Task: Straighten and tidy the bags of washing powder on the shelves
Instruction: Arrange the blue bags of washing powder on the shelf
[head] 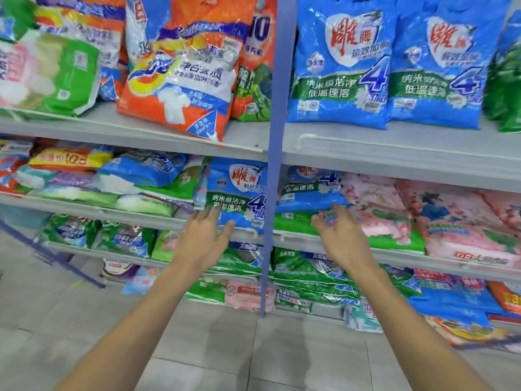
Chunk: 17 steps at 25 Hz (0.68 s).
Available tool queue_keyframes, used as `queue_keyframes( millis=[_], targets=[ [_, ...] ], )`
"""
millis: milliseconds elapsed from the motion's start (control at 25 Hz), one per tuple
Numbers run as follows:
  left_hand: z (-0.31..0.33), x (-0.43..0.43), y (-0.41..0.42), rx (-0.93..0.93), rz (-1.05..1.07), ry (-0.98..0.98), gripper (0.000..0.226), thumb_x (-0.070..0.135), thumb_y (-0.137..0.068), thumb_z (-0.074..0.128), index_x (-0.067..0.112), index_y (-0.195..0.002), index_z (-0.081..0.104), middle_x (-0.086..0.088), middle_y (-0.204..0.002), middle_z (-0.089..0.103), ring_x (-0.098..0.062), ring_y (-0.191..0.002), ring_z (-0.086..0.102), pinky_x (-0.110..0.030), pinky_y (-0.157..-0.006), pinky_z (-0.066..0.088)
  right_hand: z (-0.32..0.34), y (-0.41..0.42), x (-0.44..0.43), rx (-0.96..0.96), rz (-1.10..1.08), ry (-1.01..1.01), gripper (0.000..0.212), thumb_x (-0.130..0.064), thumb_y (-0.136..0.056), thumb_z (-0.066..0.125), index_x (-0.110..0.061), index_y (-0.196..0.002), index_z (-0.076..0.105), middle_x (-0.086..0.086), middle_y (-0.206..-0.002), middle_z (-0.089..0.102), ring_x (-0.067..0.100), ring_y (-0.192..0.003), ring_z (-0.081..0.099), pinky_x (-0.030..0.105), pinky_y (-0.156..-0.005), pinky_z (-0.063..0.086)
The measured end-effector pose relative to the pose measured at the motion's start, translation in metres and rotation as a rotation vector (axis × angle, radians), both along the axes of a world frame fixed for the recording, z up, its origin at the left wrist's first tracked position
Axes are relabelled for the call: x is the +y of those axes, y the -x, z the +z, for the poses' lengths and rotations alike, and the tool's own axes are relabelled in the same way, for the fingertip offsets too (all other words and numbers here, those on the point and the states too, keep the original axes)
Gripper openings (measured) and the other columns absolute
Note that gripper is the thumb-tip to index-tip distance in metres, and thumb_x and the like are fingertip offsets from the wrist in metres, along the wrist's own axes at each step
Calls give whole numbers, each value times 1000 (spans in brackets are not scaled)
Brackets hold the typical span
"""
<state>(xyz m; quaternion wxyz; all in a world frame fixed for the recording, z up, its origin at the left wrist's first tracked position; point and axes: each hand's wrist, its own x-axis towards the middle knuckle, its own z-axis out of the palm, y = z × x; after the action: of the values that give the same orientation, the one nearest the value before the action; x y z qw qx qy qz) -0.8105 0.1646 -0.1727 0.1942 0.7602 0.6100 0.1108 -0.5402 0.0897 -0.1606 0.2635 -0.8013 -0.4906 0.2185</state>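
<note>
Both of my hands reach toward the second shelf (pixel 394 253). My left hand (pixel 203 235) is spread open, fingertips touching the lower edge of an upright blue washing powder bag (pixel 239 190) just left of the blue shelf post (pixel 272 165). My right hand (pixel 339 234) has its fingers at the front edge of a flat blue bag (pixel 308 194) that lies on a green bag (pixel 293 222); whether it grips the bag is unclear. Pink bags (pixel 377 210) lie beside it on the right.
The top shelf (pixel 141 128) holds a tilted orange bag (pixel 183 69), two upright blue bags (pixel 341 60) and green ones at both ends. Lower shelves hold stacked green, blue and pink bags (pixel 307 275). Grey tiled floor (pixel 225 348) lies below.
</note>
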Motion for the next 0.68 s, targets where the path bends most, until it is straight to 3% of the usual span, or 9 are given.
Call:
queue_keyframes(
  millis=[160, 360, 520, 600, 680],
  targets=[
    [-32, 45, -8, -11, 27, -41, 66, 49, -102, 47, 9, -153, 37, -20, -158, 39, -41, -144, 37, -50, -119, 31, -30, -19, 43, -64, -134, -76, 67, -51, -97, 55, -10, -148, 39, 18, -154, 41, 39, -136, 46, 49, -109, 42],
    [-68, 76, -27, -117, 197, -6, 88, 61, -97, 51, 6, -159, 23, -22, -161, 28, -44, -146, 29, -53, -118, 27, -58, -38, 82, -116, -205, -45, 83, -66, -93, 50, -5, -148, 35, 22, -154, 41, 42, -140, 38, 50, -114, 34],
    [-80, 92, -31, -258, 405, -34, 99, 74, -79, 66, 1, -142, 43, -30, -143, 44, -46, -133, 40, -54, -112, 34, -64, -33, 99, -168, -304, -39, 99, -85, -78, 48, -3, -134, 46, 18, -143, 50, 39, -133, 45, 50, -109, 36],
    [-83, 102, -25, -329, 427, 22, 100, 80, -63, 75, 8, -129, 54, -21, -130, 57, -42, -122, 52, -53, -104, 44, -60, -31, 105, -144, -340, -44, 91, -80, -76, 60, -4, -126, 54, 16, -133, 58, 36, -124, 53, 47, -103, 41],
    [-77, 108, -20, -445, 444, 81, 92, 81, -46, 82, 14, -107, 64, -3, -103, 71, -28, -96, 66, -42, -88, 52, -48, -34, 111, 55, -355, -65, 61, -63, -72, 79, -9, -96, 63, 8, -102, 69, 26, -91, 64, 39, -85, 50]
  ],
)
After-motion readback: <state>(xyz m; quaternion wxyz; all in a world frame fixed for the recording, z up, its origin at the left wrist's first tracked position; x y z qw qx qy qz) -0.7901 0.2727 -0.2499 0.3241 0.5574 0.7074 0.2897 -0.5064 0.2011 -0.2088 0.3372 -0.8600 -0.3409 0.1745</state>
